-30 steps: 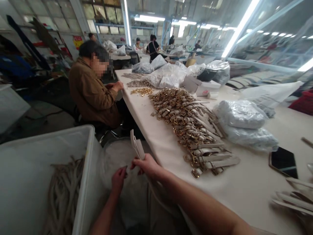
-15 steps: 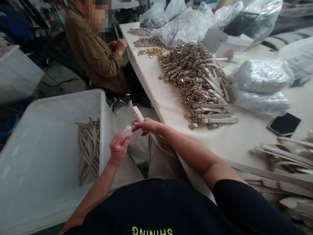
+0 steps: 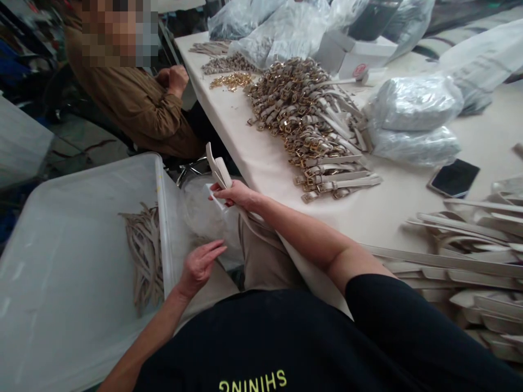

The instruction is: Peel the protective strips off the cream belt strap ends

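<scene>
My right hand (image 3: 237, 194) is closed around a few beige straps (image 3: 219, 169); their upper ends stick up past the fingers and the rest trails down over my thigh. A small whitish plastic piece (image 3: 216, 197) also shows at the fingers of that hand, partly hidden by them. Lower and to the left, my left hand (image 3: 199, 268) has its fingers stretched out and holds nothing I can see. It hovers above my lap, beside the rim of a white plastic bin (image 3: 161, 218). A bundle of beige straps (image 3: 143, 261) lies inside the bin.
On the table (image 3: 261, 169) is a big heap of buckled straps (image 3: 306, 120), with gold metal parts (image 3: 231, 81) beyond it. Plastic-wrapped packs (image 3: 417, 117), a phone (image 3: 454, 178) and stacked straps (image 3: 461, 272) are at right. A co-worker in a brown jacket (image 3: 134, 103) sits opposite.
My left hand has let go of the plastic piece and drawn down and back. The piece is now at my right hand, which still grips the straps. The view has shifted slightly.
</scene>
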{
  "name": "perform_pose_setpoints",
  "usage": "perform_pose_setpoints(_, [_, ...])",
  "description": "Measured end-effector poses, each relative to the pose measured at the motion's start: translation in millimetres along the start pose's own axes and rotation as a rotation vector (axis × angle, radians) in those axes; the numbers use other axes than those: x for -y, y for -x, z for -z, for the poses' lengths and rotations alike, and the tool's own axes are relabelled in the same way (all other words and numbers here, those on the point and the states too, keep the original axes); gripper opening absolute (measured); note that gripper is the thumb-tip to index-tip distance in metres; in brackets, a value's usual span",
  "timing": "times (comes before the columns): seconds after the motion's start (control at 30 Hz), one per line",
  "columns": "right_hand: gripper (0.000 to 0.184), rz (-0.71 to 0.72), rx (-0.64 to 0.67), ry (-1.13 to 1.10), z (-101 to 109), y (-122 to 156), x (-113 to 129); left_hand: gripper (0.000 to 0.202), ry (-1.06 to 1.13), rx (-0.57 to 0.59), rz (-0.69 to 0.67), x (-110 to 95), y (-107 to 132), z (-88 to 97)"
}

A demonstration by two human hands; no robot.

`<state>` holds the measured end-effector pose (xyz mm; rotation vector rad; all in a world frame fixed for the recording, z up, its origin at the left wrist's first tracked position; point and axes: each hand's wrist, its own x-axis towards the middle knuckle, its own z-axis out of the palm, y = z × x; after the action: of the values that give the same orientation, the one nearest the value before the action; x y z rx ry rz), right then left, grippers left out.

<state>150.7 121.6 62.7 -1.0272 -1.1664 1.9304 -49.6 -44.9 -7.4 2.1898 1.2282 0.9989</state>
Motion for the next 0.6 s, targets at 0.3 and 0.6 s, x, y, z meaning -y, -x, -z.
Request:
perform_pose_setpoints(0.3, [0.023,0.028,0.006,0.019,-7.2,-4.3,-5.4,0.061,0.646,-0.208,0.732,-1.5,-66.3,-2.5])
perform_pose_setpoints(0.6, [0.021,0.083,-0.101,0.032,-3.2,-11.6,-5.7,0.047,0.955,-0.141,0.859,-22.5,-78.8,-30.6])
